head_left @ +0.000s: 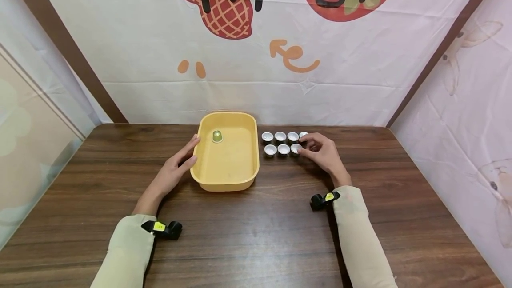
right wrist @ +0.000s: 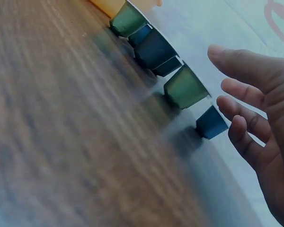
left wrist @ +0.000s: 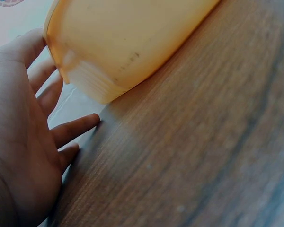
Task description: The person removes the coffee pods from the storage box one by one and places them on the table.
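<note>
Fingers of my left hand (head_left: 170, 174) are extended along the left rim of a yellow plastic tray (head_left: 228, 186), thumb nearest me. Inside the tray, towards its back left, a green coffee capsule (head_left: 217, 136) stands with its wide end down. Several more capsules stand lids up in two rows to the right of the tray. My right hand (head_left: 322, 150) hovers at the right end of these rows, thumb by the front-row end capsule (head_left: 295, 148), fingers partly covering the back-row end capsule (head_left: 303, 134). In the right wrist view its thumb and fingers are spread apart, near a blue capsule (right wrist: 211, 123) and a green capsule (right wrist: 186, 86).
The brown wooden table (head_left: 240, 234) reaches back to a white printed cloth (head_left: 256, 97) that hangs just behind the tray and capsules. Side cloths hang at left and right. A black strapped camera (head_left: 162, 229) sits on the left wrist, another camera (head_left: 324, 200) on the right.
</note>
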### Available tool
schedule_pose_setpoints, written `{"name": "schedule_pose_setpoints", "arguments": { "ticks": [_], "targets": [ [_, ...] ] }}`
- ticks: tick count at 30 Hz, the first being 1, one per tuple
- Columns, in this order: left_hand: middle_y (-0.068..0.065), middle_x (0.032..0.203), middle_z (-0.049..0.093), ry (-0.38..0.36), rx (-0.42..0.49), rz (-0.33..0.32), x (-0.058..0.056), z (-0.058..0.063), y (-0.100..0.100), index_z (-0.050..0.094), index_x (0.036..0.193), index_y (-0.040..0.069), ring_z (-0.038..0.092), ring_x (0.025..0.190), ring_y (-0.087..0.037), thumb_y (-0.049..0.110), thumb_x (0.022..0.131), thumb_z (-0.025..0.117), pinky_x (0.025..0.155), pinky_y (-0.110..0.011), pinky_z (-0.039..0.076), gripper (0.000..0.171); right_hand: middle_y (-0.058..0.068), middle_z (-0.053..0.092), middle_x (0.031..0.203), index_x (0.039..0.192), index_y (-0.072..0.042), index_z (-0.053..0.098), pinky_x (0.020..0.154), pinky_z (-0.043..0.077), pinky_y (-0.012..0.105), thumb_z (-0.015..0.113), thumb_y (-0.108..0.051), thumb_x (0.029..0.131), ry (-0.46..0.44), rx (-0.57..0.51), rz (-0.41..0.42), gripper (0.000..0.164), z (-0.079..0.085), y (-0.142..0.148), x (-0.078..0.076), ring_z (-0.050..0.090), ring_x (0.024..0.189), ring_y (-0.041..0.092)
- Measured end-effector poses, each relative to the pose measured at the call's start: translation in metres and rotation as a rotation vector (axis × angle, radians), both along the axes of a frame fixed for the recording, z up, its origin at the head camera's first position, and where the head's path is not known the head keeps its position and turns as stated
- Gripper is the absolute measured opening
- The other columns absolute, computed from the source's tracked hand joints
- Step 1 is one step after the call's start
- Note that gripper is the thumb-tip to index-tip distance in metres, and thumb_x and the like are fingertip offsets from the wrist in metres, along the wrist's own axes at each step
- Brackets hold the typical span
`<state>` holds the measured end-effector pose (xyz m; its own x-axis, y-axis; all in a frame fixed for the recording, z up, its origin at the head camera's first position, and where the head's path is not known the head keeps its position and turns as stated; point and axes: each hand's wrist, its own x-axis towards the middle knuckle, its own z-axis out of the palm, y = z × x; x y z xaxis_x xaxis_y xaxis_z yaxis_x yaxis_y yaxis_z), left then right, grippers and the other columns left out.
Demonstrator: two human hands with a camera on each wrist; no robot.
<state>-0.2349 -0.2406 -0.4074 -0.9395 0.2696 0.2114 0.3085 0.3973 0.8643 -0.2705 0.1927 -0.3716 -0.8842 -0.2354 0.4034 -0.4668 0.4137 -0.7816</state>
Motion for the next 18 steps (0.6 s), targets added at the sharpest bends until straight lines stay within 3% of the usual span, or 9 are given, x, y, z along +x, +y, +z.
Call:
{"name": "schedule_pose_setpoints", "arguments": {
  "ticks": [4, 10, 15, 18],
  "targets": [
    [0.012, 0.157, 0.018, -0.002, 0.003, 0.004, 0.001, 0.000, -0.001, 0.035, 0.150, 0.026, 0.014, 0.143, -0.012, 0.024, 0.101, 0.050, 0.110, -0.058, 0.014, 0.052, 0.025, 0.063, 0.083, 0.106, 0.004, 0.067, 0.063, 0.049, 0.035, 0.076, 0.000, 0.080, 0.060, 0.042, 0.023, 0.029, 0.006, -0.005, -0.003, 0.059, 0.068, 0.034],
    [0.007, 0.158, 0.016, 0.004, 0.004, -0.015, 0.002, 0.004, 0.001, 0.032, 0.151, 0.022, 0.013, 0.144, -0.017, 0.018, 0.101, 0.050, 0.110, -0.058, 0.016, 0.053, 0.015, 0.063, 0.082, 0.104, -0.003, 0.069, 0.060, 0.049, 0.035, 0.079, -0.001, 0.077, 0.186, 0.087, 0.099, 0.030, 0.001, -0.013, -0.025, 0.059, 0.067, 0.026],
    [-0.001, 0.158, 0.016, -0.013, 0.011, -0.019, 0.011, 0.018, 0.007, 0.032, 0.151, 0.014, 0.013, 0.144, -0.022, 0.017, 0.101, 0.050, 0.110, -0.058, 0.015, 0.053, 0.006, 0.065, 0.080, 0.105, -0.010, 0.071, 0.061, 0.050, 0.030, 0.081, -0.010, 0.077, 0.227, 0.128, 0.138, 0.029, 0.011, -0.026, -0.035, 0.058, 0.066, 0.015],
    [-0.007, 0.158, 0.016, -0.012, -0.002, -0.021, 0.018, 0.027, 0.010, 0.032, 0.150, 0.009, 0.013, 0.144, -0.025, 0.018, 0.101, 0.050, 0.109, -0.059, 0.015, 0.053, 0.005, 0.065, 0.080, 0.105, -0.011, 0.071, 0.060, 0.049, 0.034, 0.081, -0.012, 0.078, 0.249, 0.138, 0.201, 0.029, 0.022, -0.035, -0.038, 0.058, 0.066, 0.016]
  ]
}}
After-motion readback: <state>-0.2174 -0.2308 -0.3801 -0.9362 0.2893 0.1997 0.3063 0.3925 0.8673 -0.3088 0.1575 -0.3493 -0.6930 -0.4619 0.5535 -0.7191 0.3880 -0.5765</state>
